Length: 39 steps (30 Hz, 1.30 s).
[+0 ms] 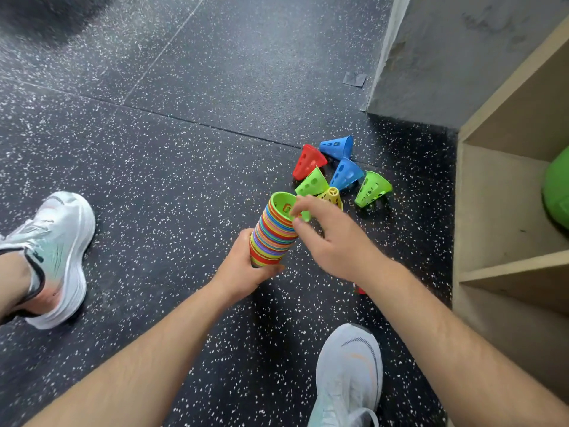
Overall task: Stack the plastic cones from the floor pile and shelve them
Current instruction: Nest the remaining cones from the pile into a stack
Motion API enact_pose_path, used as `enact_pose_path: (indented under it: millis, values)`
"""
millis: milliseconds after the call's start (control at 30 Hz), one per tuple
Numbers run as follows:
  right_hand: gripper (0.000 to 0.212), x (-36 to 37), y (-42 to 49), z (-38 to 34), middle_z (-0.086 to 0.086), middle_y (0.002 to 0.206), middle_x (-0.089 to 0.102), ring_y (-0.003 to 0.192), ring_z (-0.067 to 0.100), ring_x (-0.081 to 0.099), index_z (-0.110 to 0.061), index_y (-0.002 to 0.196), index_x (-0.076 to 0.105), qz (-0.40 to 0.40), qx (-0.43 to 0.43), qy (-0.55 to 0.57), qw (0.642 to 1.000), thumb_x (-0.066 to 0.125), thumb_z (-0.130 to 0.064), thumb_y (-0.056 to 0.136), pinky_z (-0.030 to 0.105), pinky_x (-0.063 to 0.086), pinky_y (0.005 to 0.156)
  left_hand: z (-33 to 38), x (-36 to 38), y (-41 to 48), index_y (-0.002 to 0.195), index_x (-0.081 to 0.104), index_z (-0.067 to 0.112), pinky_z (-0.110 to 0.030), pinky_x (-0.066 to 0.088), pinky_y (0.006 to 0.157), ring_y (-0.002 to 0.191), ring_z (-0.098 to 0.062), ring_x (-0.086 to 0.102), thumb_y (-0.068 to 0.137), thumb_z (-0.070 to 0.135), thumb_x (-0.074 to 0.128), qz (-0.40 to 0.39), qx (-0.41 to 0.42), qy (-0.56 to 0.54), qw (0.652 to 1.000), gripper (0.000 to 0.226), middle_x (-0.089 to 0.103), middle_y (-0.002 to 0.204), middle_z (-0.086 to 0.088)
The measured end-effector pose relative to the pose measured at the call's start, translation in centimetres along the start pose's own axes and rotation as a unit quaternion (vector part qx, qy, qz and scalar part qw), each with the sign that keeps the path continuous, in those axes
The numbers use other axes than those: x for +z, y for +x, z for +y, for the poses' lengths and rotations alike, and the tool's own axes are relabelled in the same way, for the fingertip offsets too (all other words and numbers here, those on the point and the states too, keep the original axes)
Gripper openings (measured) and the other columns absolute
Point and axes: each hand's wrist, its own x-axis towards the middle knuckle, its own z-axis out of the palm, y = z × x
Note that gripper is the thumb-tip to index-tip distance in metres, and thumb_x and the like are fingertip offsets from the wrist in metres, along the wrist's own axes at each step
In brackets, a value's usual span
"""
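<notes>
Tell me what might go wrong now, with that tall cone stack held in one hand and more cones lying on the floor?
1. The left hand grips the stack only near its lower end and it leans, so cones could slide off.
2. The right hand pinches the top green cone by its rim; pushed in crooked, it may jam.
3. A red piece lies half hidden near the right shoe and could be trodden on.

Bare forearms (147, 359), white running shoes (351, 374)
</notes>
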Motion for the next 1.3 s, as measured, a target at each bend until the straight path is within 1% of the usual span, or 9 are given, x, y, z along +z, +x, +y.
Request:
enact_pose_path:
  millis: [100, 267, 467, 667, 767, 867, 1000, 1133, 1300]
  values:
    - [0.024, 0.3, -0.6, 0.7, -0.012, 0.148, 0.047, 0.138, 0.002, 0.039, -0.035, 0.123, 0.051, -0.028, 0.053, 0.039, 0.997, 0.052, -0.035, 0.099, 0.024, 0.027, 0.115, 0.1, 0.0, -0.1, 0.128, 0.045, 0.022, -0.031, 0.055, 0.090, 0.104, -0.011, 0.065, 0.074, 0.021, 0.091, -0.002, -0.004, 0.000, 1.000, 0.070, 0.062, 0.115, 0.003]
    - [0.032, -2.0, -1.1, 2.6, -0.010, 0.132, 0.055, 0.125, 0.012, 0.047, -0.031, 0.129, 0.051, 0.050, 0.134, -0.047, 0.989, 0.055, -0.032, 0.098, 0.033, 0.037, 0.106, 0.1, 0.4, -0.6, 0.123, 0.047, 0.030, -0.036, 0.057, 0.088, 0.097, -0.008, 0.065, 0.071, 0.030, 0.086, -0.005, -0.003, 0.005, 1.000, 0.065, 0.064, 0.111, 0.006]
    - [0.068, -4.3, -5.4, 9.2, 0.009, 0.138, 0.047, 0.126, 0.034, 0.044, -0.031, 0.146, 0.036, -0.019, 0.390, -0.280, 0.877, 0.063, -0.053, 0.086, 0.047, 0.040, 0.102, 0.7, 2.0, 0.1, 0.125, 0.046, 0.038, -0.042, 0.056, 0.095, 0.104, -0.012, 0.066, 0.072, 0.035, 0.088, -0.076, 0.019, 0.032, 0.996, 0.068, 0.064, 0.114, 0.009]
    - [0.053, -3.4, -8.1, 11.7, 0.014, 0.129, 0.044, 0.105, 0.033, 0.056, -0.026, 0.144, 0.041, 0.032, 0.456, -0.178, 0.871, 0.062, -0.033, 0.096, 0.042, 0.046, 0.095, 1.5, 3.4, 1.1, 0.125, 0.048, 0.034, -0.042, 0.057, 0.091, 0.099, -0.011, 0.066, 0.074, 0.029, 0.088, -0.118, 0.024, 0.039, 0.992, 0.064, 0.064, 0.111, 0.008]
    - [0.055, -3.3, -7.4, 11.0, 0.010, 0.127, 0.044, 0.101, 0.030, 0.058, -0.029, 0.141, 0.045, 0.052, 0.427, -0.177, 0.885, 0.067, -0.038, 0.092, 0.038, 0.048, 0.093, 1.8, 3.1, 1.7, 0.123, 0.048, 0.035, -0.042, 0.058, 0.091, 0.099, -0.012, 0.067, 0.067, 0.040, 0.087, -0.130, 0.012, 0.036, 0.991, 0.069, 0.066, 0.109, 0.008]
    - [0.056, -4.7, -5.6, 8.4, 0.000, 0.118, 0.046, 0.089, 0.012, 0.059, -0.037, 0.134, 0.047, 0.127, 0.383, -0.088, 0.911, 0.074, -0.043, 0.084, 0.025, 0.046, 0.072, 2.1, 2.0, 2.6, 0.122, 0.048, 0.034, -0.037, 0.057, 0.090, 0.098, -0.011, 0.067, 0.068, 0.038, 0.088, -0.131, 0.013, 0.042, 0.990, 0.068, 0.066, 0.109, 0.008]
    - [0.065, -8.0, -2.5, 3.2, -0.012, 0.115, 0.059, 0.094, 0.003, 0.065, -0.037, 0.124, 0.043, 0.205, 0.273, 0.061, 0.938, 0.085, -0.037, 0.075, 0.026, 0.053, 0.081, 3.2, 0.1, 3.6, 0.123, 0.049, 0.030, -0.036, 0.060, 0.084, 0.095, -0.013, 0.068, 0.066, 0.037, 0.086, -0.124, 0.019, 0.030, 0.992, 0.069, 0.066, 0.107, 0.006]
    - [0.062, -9.5, 1.0, -2.5, -0.015, 0.115, 0.062, 0.099, 0.000, 0.064, -0.038, 0.120, 0.055, 0.111, 0.179, 0.068, 0.975, 0.088, -0.044, 0.068, 0.018, 0.052, 0.082, 4.2, -1.8, 3.8, 0.117, 0.049, 0.038, -0.047, 0.061, 0.080, 0.088, -0.020, 0.071, 0.065, 0.033, 0.081, -0.124, 0.026, 0.012, 0.992, 0.061, 0.070, 0.099, 0.005]
    - [0.065, -8.1, 4.0, -7.6, -0.025, 0.118, 0.061, 0.100, -0.009, 0.061, -0.048, 0.129, 0.053, -0.044, 0.144, -0.057, 0.987, 0.085, -0.047, 0.073, 0.008, 0.047, 0.081, 6.3, -4.3, 3.9, 0.112, 0.049, 0.041, -0.050, 0.061, 0.079, 0.085, -0.019, 0.071, 0.068, 0.031, 0.082, -0.118, 0.059, -0.026, 0.991, 0.057, 0.072, 0.098, 0.002]
